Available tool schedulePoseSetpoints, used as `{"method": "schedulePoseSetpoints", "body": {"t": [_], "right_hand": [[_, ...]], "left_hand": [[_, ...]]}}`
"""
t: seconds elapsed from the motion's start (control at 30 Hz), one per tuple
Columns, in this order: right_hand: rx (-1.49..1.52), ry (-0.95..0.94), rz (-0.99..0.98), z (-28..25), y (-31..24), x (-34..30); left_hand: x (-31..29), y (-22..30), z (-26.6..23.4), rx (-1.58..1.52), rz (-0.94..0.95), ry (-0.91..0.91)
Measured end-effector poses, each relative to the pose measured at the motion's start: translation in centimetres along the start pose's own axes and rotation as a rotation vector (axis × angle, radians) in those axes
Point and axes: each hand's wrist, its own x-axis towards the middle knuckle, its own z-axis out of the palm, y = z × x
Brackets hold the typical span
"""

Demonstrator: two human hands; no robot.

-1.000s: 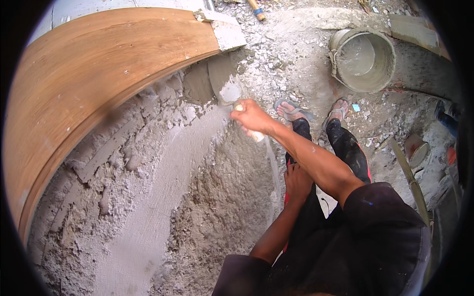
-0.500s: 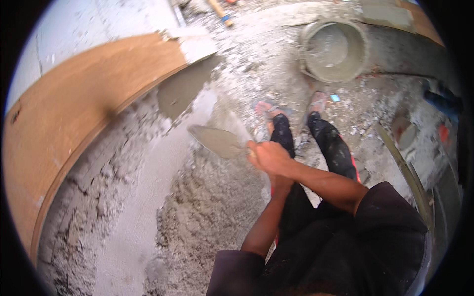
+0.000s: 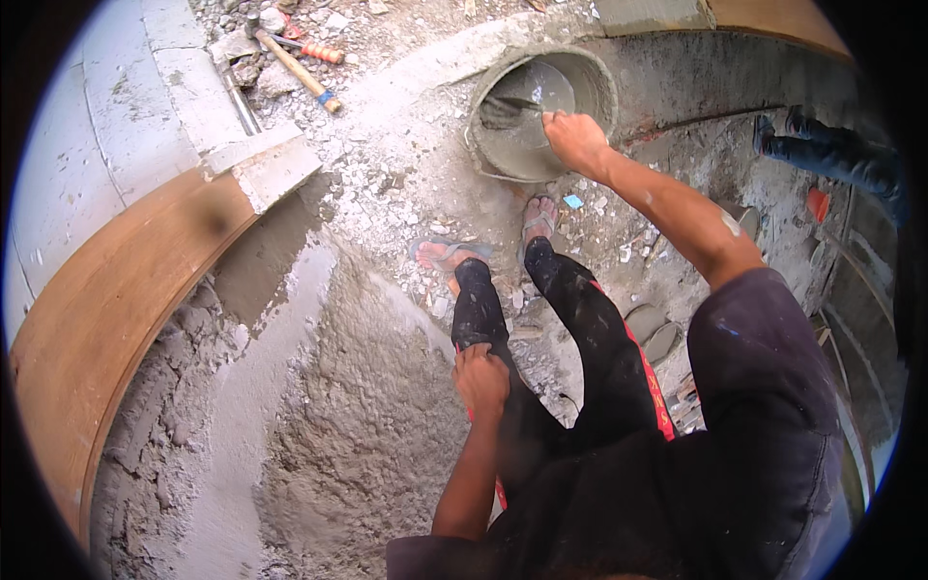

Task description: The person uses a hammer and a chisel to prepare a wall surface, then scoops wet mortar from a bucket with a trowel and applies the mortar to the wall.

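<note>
My right hand [image 3: 577, 145] is closed round the handle of a trowel [image 3: 523, 103], which reaches into a mortar-crusted bucket [image 3: 597, 82]. A lump of wet grey mortar [image 3: 499, 115] lies at its blade, inside the bucket. The handle is mostly hidden by my fingers. My left hand [image 3: 481, 379] rests on my left leg around the knee, holding no tool, its fingers laid over the dark trousers. Beside that leg spreads rough grey mortar [image 3: 358, 435], with a smoother pale strip [image 3: 237, 464] along its left.
A curved wooden board [image 3: 126, 300] borders the mortar on the left. A hammer [image 3: 298, 70] and a tool with an orange handle [image 3: 324, 52] lie among rubble at the upper left. Another person's legs [image 3: 836, 164] show at the right. Broken chips [image 3: 387, 193] litter the ground.
My right hand and the trowel have gone from the mortar surface forward into the bucket. My left hand, close to the right one before, is now on my leg. The view has shifted.
</note>
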Motion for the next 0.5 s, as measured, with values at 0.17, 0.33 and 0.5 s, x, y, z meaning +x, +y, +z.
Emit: {"method": "schedulePoseSetpoints", "body": {"t": [0.17,0.33,0.5], "right_hand": [[0.184,-0.03,0.394,0.4,3.5,-2.4],[0.48,-0.084,0.41,6.9,-0.7,-0.8],[0.825,-0.022,0.205,7.6,-0.4,-2.8]], "left_hand": [[0.4,1.0,0.6,0.016,-0.013,0.008],[1.1,1.7,0.1,0.072,0.028,0.005],[1.3,1.8,-0.2,0.139,0.102,0.02]]}}
